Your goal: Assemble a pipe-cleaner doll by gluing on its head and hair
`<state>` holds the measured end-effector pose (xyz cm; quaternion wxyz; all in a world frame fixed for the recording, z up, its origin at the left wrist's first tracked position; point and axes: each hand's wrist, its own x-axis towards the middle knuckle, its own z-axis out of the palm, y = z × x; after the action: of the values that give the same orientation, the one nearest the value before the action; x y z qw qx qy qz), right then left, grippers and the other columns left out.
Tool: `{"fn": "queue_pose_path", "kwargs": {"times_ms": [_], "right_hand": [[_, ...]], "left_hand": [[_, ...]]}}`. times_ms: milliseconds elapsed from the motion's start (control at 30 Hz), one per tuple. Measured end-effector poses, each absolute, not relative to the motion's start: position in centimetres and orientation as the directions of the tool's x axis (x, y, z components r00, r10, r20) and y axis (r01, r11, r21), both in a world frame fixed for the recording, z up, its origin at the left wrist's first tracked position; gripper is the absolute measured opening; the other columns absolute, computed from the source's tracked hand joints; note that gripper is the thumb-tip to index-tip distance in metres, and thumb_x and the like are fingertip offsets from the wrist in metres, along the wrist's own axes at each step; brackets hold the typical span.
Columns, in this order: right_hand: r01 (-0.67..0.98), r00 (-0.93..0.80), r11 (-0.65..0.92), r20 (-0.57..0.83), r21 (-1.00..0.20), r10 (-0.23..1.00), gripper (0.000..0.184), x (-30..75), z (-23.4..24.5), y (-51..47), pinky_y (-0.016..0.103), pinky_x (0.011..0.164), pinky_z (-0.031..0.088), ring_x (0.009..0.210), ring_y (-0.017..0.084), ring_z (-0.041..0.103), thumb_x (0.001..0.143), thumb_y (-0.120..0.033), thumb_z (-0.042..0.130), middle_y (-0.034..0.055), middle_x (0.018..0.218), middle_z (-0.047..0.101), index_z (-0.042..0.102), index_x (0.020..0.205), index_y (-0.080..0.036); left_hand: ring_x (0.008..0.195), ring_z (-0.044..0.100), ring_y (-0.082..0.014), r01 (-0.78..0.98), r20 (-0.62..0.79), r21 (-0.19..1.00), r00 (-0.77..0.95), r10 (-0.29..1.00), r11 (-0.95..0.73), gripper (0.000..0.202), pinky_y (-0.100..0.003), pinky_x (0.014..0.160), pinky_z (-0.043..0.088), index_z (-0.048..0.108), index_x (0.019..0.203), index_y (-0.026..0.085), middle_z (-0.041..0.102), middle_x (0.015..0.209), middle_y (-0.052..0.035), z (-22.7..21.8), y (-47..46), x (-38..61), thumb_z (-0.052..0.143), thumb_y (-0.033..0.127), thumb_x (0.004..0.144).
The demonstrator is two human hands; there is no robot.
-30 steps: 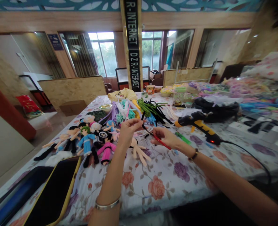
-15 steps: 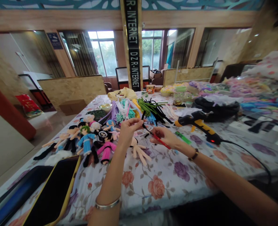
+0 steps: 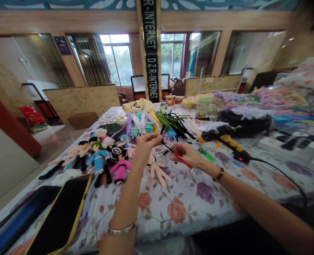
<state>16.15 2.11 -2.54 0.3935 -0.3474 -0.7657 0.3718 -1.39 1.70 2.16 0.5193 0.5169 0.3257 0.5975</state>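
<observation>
Over the middle of the table, my left hand (image 3: 149, 143) pinches a black fuzzy strip (image 3: 162, 130), like a pipe cleaner, between thumb and fingertips. My right hand (image 3: 184, 153) is closed on a slim red-handled tool (image 3: 182, 160). Its dark end points toward the strip; whether it is scissors or pliers, I cannot tell. Beneath my hands lies a pale doll body (image 3: 157, 170) with splayed limbs. Left of my left forearm are several finished-looking dolls, including a blue-dressed doll (image 3: 97, 158) with green hair and a pink-dressed doll (image 3: 119, 166).
A yellow-and-black glue gun (image 3: 223, 140) with a lit red light and trailing cord lies right, beside a green lighter-like object (image 3: 207, 155). Bundles of coloured pipe cleaners (image 3: 142, 124) are piled behind. A yellow-cased phone (image 3: 58, 216) is at front left, a black bag (image 3: 244, 122) at back right.
Almost nothing differs. Both hands keep their grips and positions, and the view has shifted very slightly.
</observation>
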Motion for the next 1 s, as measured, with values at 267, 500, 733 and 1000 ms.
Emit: {"fn": "queue_pose_path", "kwargs": {"times_ms": [267, 500, 733, 1000], "right_hand": [[0.198, -0.433, 0.456, 0.340, -0.868, 0.835, 0.046, 16.0, -2.9, 2.3, 0.022, 0.046, 0.022, 0.050, 0.007, 0.030, 0.061, -0.050, 0.072, -0.0069, 0.054, 0.034, 0.038, 0.061, -0.019], [0.047, -0.511, 0.440, 0.356, -0.897, 0.782, 0.041, 16.1, -3.4, 2.6, 0.023, 0.051, 0.030, 0.054, 0.008, 0.036, 0.069, -0.052, 0.066, -0.0037, 0.066, 0.042, 0.042, 0.071, -0.019], [0.078, -0.610, 0.444, 0.310, -0.893, 0.729, 0.046, 17.2, -1.9, 2.4, 0.023, 0.050, 0.027, 0.055, 0.008, 0.033, 0.063, -0.055, 0.068, -0.0049, 0.061, 0.039, 0.039, 0.067, -0.019], [0.237, -0.691, 0.490, 0.209, -0.839, 0.692, 0.040, 17.5, -1.3, 2.3, 0.022, 0.051, 0.025, 0.055, 0.008, 0.032, 0.065, -0.045, 0.070, -0.0060, 0.060, 0.036, 0.040, 0.066, -0.018]], "left_hand": [[0.063, 0.065, -0.0146, -0.301, 0.291, 0.919, 0.085, 0.953, -0.254, 0.025, -0.030, 0.073, 0.051, 0.067, 0.066, 0.012, 0.069, 0.067, -0.0032, 2.1, 1.8, -1.5, 0.079, 0.031, 0.053], [0.067, 0.067, -0.0159, -0.403, 0.299, 0.887, 0.136, 0.945, -0.223, 0.023, -0.031, 0.077, 0.050, 0.065, 0.065, 0.013, 0.071, 0.075, -0.0047, 2.5, 1.5, -1.6, 0.078, 0.028, 0.054], [0.065, 0.067, -0.0169, -0.380, 0.293, 0.898, 0.142, 0.945, -0.222, 0.025, -0.031, 0.074, 0.051, 0.064, 0.065, 0.013, 0.071, 0.077, -0.0049, 2.7, 1.5, -1.9, 0.079, 0.029, 0.052], [0.061, 0.067, -0.0176, -0.322, 0.292, 0.917, 0.133, 0.947, -0.237, 0.027, -0.034, 0.072, 0.052, 0.063, 0.064, 0.013, 0.070, 0.075, -0.0043, 2.7, 1.5, -2.0, 0.079, 0.031, 0.052]]}}
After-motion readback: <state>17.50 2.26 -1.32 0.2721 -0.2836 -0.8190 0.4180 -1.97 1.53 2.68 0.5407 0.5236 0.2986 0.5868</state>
